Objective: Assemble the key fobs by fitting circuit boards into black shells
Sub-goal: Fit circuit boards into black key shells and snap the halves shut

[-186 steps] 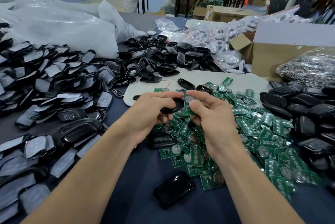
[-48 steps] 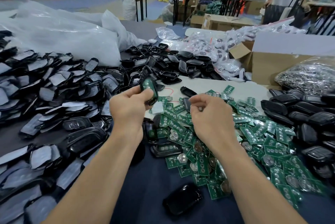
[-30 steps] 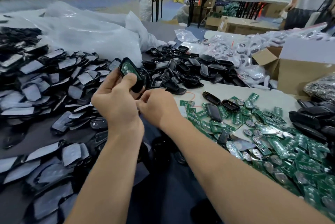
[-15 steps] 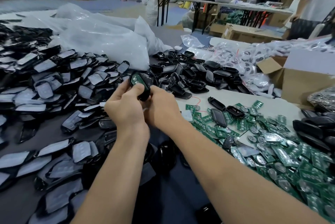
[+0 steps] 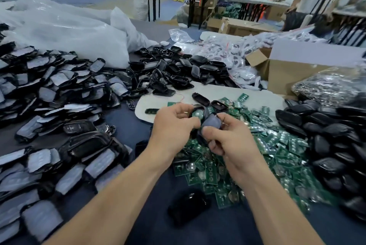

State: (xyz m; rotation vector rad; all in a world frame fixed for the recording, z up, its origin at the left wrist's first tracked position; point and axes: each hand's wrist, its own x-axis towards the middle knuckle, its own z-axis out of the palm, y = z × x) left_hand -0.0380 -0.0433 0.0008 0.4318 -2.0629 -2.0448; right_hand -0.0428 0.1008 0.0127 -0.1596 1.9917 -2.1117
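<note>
Far left: heap of film-covered covers [image 5: 49, 90] on tabletop [image 5: 126, 127].
Centre: left hand [image 5: 174, 123], fingers curled, grips black shell [image 5: 195, 109]; green circuit board [image 5: 198, 115] sits inside it.
Just right, touching shell: second shell half [image 5: 212, 122], grey film facing up, pinched between thumb and curled fingers of right hand [image 5: 231, 141].
Both parts held above circuit board pile [image 5: 277, 145].
Loose shell [image 5: 188, 207] on tabletop between forearms.
Far right: black shell heap [image 5: 326, 135].
</note>
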